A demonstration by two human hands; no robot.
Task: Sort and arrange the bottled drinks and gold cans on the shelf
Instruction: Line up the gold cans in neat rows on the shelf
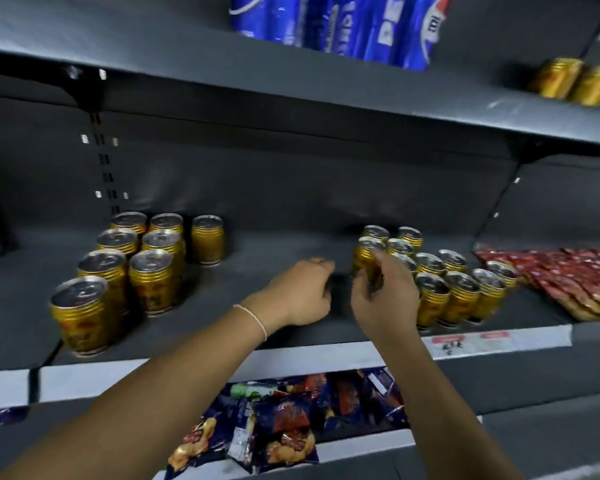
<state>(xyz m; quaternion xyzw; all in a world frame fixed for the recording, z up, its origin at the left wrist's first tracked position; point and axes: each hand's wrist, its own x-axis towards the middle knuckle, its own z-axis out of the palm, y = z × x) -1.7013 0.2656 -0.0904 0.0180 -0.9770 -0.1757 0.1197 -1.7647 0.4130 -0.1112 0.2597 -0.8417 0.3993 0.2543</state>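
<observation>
Gold cans (pixel 151 282) stand in clusters at nine and three o'clock, labels blurred. Right grip (pixel 381 299) wraps one can (pixel 363 259); left grip (pixel 302 292) is curled, contents unclear.

Eight gold cans (pixel 118 268) are counted in the left bunch on the middle shelf (pixel 274 244). About eleven more are counted in the right bunch (pixel 461 292), though some are partly hidden. One can (pixel 364 259) of these is held in the right hand (pixel 383 301). Two more are seen on the top shelf (pixel 291 91), far right (pixel 558 77). The blue packs (pixel 336 22) are too blurry to be counted. The red packets (pixel 575 278) and snack bags (pixel 284 420) are piled too thickly to be counted. Two hands are seen, with one thin band (pixel 257 317) by the left hand (pixel 302 292).
</observation>
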